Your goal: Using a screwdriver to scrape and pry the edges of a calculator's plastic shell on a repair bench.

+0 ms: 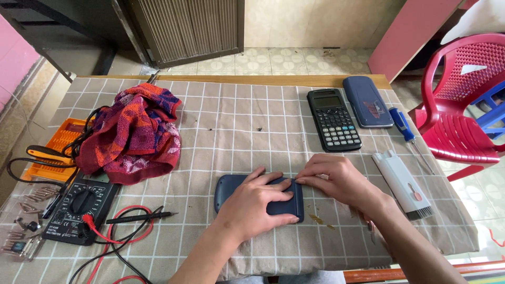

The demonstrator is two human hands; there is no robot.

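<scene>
Directly under the left hand, palm down and fingers spread flat, lies the dark blue case, long axis running left to right across the checked tablecloth, near the table's front edge. Meeting it from the right, right hand with fingertips pressed on the case's top right edge (neither hand closed around anything); farther out, black calculator and second blue cover, well apart
</scene>
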